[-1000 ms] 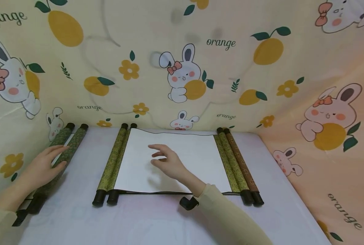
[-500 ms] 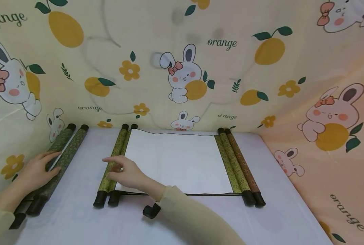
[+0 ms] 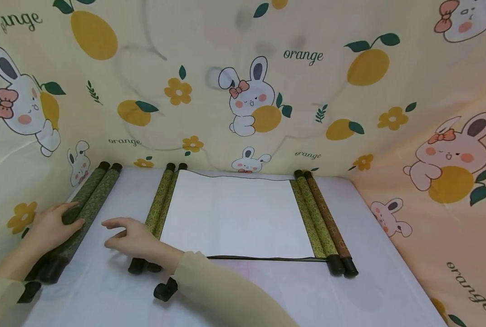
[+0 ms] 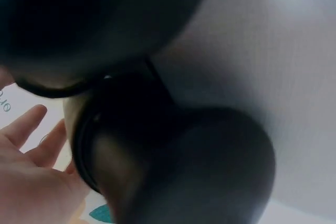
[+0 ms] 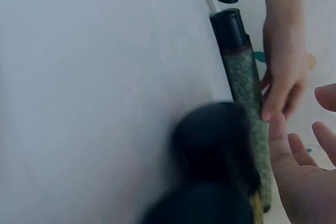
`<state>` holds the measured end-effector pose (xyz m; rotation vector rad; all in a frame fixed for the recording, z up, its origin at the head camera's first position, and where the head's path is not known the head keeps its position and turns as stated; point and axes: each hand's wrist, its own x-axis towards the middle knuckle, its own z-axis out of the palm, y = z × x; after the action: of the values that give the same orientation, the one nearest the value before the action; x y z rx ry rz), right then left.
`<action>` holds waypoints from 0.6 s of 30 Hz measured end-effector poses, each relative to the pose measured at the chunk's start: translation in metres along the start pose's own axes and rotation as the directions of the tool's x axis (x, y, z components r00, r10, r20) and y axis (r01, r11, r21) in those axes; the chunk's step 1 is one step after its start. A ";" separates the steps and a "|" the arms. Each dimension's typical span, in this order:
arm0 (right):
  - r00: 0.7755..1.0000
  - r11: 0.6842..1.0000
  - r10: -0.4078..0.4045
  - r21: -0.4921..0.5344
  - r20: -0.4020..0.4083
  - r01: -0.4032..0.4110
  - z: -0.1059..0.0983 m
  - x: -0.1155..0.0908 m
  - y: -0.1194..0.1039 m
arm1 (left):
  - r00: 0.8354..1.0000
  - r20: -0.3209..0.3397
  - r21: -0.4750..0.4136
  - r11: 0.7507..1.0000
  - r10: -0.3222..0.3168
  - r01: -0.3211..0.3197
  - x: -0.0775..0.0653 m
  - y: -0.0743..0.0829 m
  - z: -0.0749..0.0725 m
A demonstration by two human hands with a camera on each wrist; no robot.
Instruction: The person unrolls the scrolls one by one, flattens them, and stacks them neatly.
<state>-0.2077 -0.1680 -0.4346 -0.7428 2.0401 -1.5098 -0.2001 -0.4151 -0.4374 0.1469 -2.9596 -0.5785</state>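
My left hand point(image 3: 54, 228), thumb apart from fingers, rests across dark-green scroll point(image 3: 100, 196) on left of table point(image 3: 349, 304). Right hand point(image 3: 133, 238), fingers parted, empty, just beside it. Likely reaching step; next calls for right hand meeting scroll.

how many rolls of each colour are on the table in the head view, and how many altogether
Dark green rolls: 2
Yellow-green rolls: 3
Brown roll: 1
Total: 6
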 end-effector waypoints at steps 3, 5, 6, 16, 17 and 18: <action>0.999 0.999 0.045 0.004 0.016 -0.045 0.011 0.005 -0.001 | 1.000 0.017 -0.009 1.000 -0.018 0.019 -0.001 0.001 -0.001; 0.997 0.997 0.072 0.014 0.029 -0.073 0.017 0.008 -0.002 | 1.000 0.019 -0.018 1.000 -0.008 0.008 -0.001 0.002 -0.001; 0.996 0.996 0.084 0.021 0.034 -0.084 0.019 0.009 -0.002 | 1.000 0.017 -0.022 1.000 0.000 0.000 -0.001 0.003 -0.001; 0.989 0.988 0.146 -0.056 0.005 -0.145 0.034 0.021 -0.002 | 1.000 0.008 -0.015 1.000 0.005 -0.005 -0.002 0.003 0.000; 0.989 0.987 0.146 -0.072 0.003 -0.146 0.035 0.022 -0.001 | 1.000 0.019 -0.008 1.000 -0.004 0.004 -0.002 0.004 -0.001; 0.989 0.985 0.146 -0.092 -0.001 -0.146 0.036 0.023 -0.001 | 0.999 0.030 -0.001 1.000 -0.010 0.010 -0.002 0.004 -0.001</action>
<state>-0.2001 -0.2090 -0.4449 -0.6166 2.1224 -1.3386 -0.1979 -0.4113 -0.4347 0.1546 -2.9891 -0.5889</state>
